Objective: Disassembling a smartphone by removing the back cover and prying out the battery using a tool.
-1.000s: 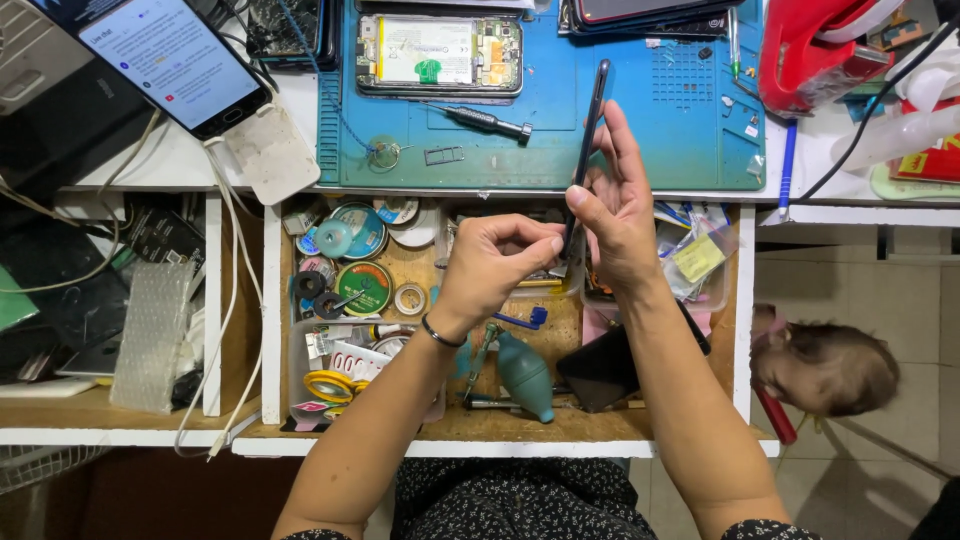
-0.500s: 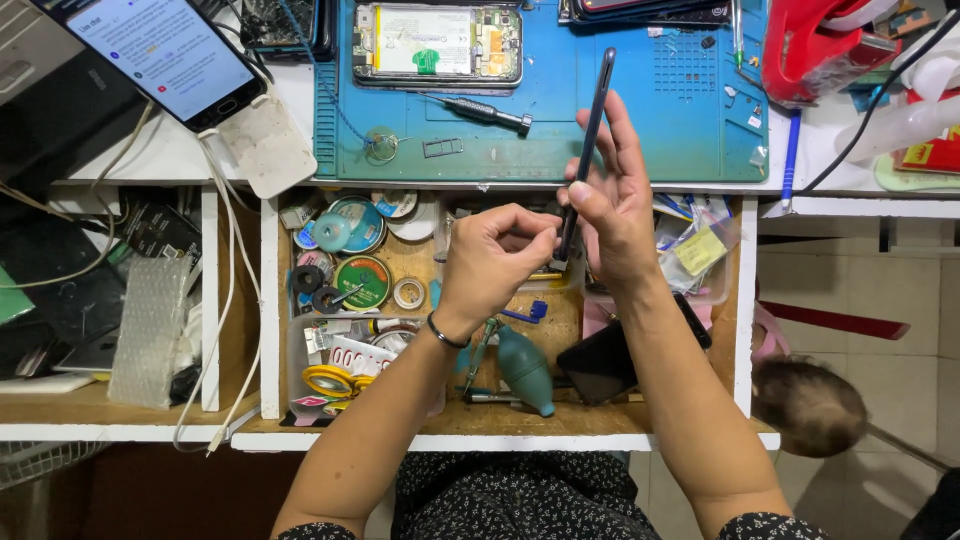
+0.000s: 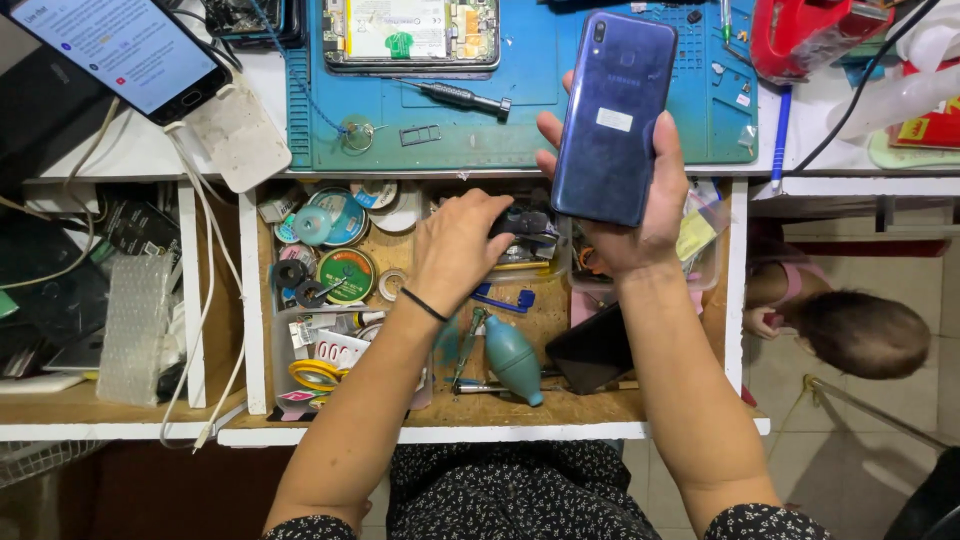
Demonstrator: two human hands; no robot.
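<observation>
My right hand (image 3: 645, 215) holds a dark blue phone (image 3: 612, 115) upright, its glossy back facing me, over the front edge of the blue work mat (image 3: 540, 125). My left hand (image 3: 458, 248) reaches down into the open wooden drawer (image 3: 250, 300), its fingers closed around a small dark object (image 3: 522, 222) beside a clear plastic box; what the object is cannot be made out. A black band circles the left wrist. An opened phone (image 3: 410, 35) with its battery exposed lies at the top of the mat, a screwdriver (image 3: 455, 97) just below it.
The drawer holds tape rolls (image 3: 345, 272), round tins, a teal air blower (image 3: 515, 358) and a dark phone (image 3: 592, 350). A lit phone (image 3: 125, 50) with white cables lies top left, a red device (image 3: 805, 35) top right. Another person (image 3: 850, 325) is low at the right.
The phone, edge-on before, is turned so its blue back faces me and sits higher. My left hand left the phone's edge and dropped into the drawer.
</observation>
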